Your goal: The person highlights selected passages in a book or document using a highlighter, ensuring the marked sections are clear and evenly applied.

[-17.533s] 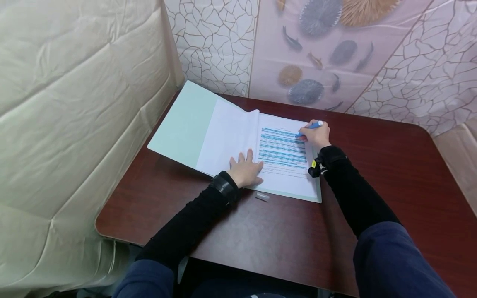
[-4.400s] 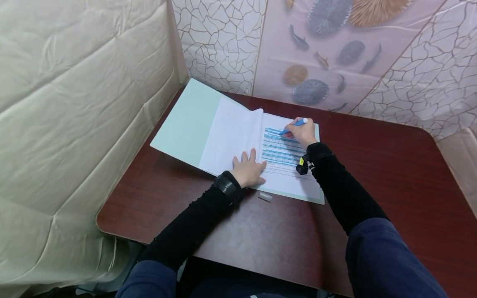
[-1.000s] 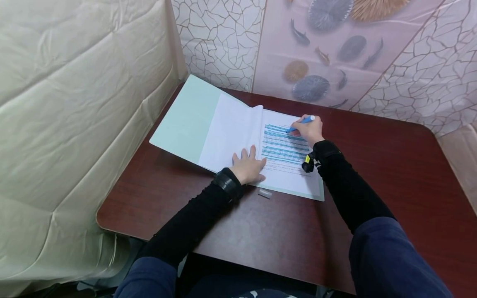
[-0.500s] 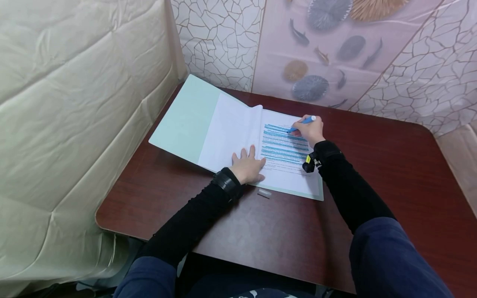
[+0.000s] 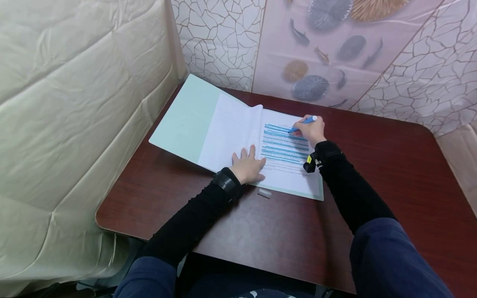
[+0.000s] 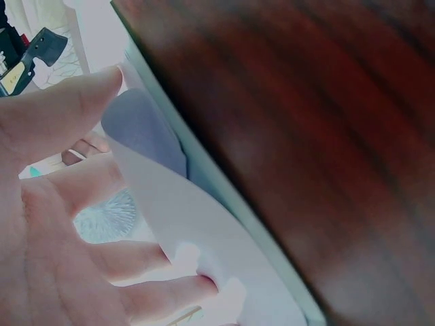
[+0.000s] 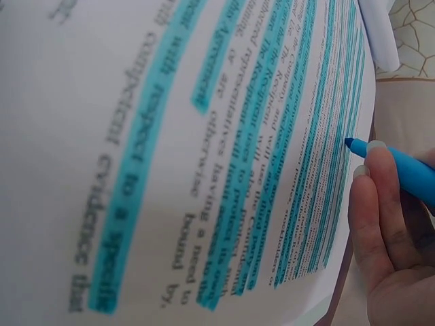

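Note:
My right hand [image 5: 313, 131] pinches a blue highlighter [image 5: 302, 123], its tip at the upper lines of a printed page [image 5: 285, 178]. Blue stripes cover many of the text lines, seen close up in the right wrist view, where the highlighter [image 7: 408, 173] slants in from the right. The page lies in an open pale green folder [image 5: 182, 120] with a turned-back white sheet [image 5: 229, 128] on its left side. My left hand [image 5: 246, 169] rests with spread fingers across the inner fold near the folder's bottom edge. In the left wrist view, its fingers [image 6: 143, 261] lie against the curved paper.
A small translucent grey piece [image 5: 264, 193], perhaps a cap, lies just below the folder on the dark wooden table [image 5: 261, 231]. Pale padded fabric [image 5: 85, 124] hangs at the left. A patterned cloth [image 5: 335, 54] hangs behind the table.
Over the last second the highlighter and right hand have slid slightly rightward along an upper line. Since 4.4 seconds ago, they have shifted right overall. The left hand stays in place.

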A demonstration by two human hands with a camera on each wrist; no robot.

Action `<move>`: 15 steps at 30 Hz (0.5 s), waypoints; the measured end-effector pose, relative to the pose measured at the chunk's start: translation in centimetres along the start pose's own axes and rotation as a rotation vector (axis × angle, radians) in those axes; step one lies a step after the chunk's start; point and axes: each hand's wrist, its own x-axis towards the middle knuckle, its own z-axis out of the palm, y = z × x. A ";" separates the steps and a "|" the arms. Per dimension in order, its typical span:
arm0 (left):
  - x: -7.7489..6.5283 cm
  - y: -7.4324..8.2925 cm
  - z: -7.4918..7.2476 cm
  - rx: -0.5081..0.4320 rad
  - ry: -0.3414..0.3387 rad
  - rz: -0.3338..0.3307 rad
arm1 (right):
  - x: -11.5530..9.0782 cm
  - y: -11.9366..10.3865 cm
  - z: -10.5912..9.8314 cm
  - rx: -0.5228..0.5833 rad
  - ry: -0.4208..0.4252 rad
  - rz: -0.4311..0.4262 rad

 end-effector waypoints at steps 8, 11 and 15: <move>-0.1 0.1 0.0 -0.001 -0.004 -0.008 | -0.1 0.2 -0.2 -0.045 0.011 -0.001; -0.1 0.1 0.0 0.004 -0.005 -0.006 | -0.1 0.1 -0.2 -0.049 0.015 0.004; -0.1 0.1 -0.1 0.006 -0.003 -0.004 | -0.2 0.0 -0.3 -0.051 0.016 -0.002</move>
